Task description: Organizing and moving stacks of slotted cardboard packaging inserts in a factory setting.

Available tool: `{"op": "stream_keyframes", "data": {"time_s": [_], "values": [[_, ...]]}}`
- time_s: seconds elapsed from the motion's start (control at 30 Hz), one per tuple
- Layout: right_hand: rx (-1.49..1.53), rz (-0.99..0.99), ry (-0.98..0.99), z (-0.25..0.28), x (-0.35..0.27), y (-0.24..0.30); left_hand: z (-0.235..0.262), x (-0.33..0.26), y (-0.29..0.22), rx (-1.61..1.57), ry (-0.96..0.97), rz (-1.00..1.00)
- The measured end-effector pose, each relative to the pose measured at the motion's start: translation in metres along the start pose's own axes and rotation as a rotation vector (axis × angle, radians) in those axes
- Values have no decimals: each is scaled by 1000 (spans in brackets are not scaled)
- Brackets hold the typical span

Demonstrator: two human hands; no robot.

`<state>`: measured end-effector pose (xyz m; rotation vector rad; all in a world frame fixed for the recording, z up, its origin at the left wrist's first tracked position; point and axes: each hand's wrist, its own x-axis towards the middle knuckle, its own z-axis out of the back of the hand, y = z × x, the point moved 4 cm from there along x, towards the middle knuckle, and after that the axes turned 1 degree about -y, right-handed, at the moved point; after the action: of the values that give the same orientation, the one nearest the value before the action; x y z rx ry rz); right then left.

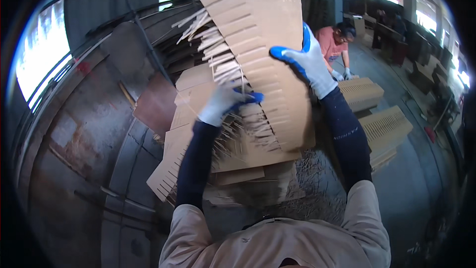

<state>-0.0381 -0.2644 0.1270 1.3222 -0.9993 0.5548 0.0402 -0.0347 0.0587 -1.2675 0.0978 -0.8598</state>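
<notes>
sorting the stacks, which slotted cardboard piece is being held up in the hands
The tall slotted cardboard sheet, gripped by the right hand and left hand; the other slotted stacks lie flat below.

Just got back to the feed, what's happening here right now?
A person in white-and-blue gloves holds up a slotted cardboard sheet. The right hand clasps its right edge; the left hand is at the thin loose strips along its slotted side. More slotted sheets lie stacked underneath. Another person works at similar stacks beyond.

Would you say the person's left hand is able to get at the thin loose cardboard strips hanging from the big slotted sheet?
Probably yes: the left hand already sits among the thin cardboard strips, with nothing between them.
</notes>
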Motion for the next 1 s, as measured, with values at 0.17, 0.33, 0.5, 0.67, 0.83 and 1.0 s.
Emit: {"op": "stream_keyframes", "data": {"time_s": [0.17, 0.33, 0.5, 0.67, 0.83, 1.0], "values": [[-19, 81, -123, 6, 16, 26, 154, -10, -115, -109, -255, -348], [-40, 110, -121, -41, 1, -2, 171, 12, -207, 117, -525, -693], [1, 57, -50, -87, -12, 7, 133, 60, -211, -398, -180, -596], [-300, 128, -124, -69, 6, 31, 115, 96, -189, -1009, 187, -402], [-328, 263, -109, -70, -7, 22, 121, 113, -173, -212, -113, -857], [-234, 29, -135, -47, -44, -1, 101, 112, -185, -242, 55, -743]]}}
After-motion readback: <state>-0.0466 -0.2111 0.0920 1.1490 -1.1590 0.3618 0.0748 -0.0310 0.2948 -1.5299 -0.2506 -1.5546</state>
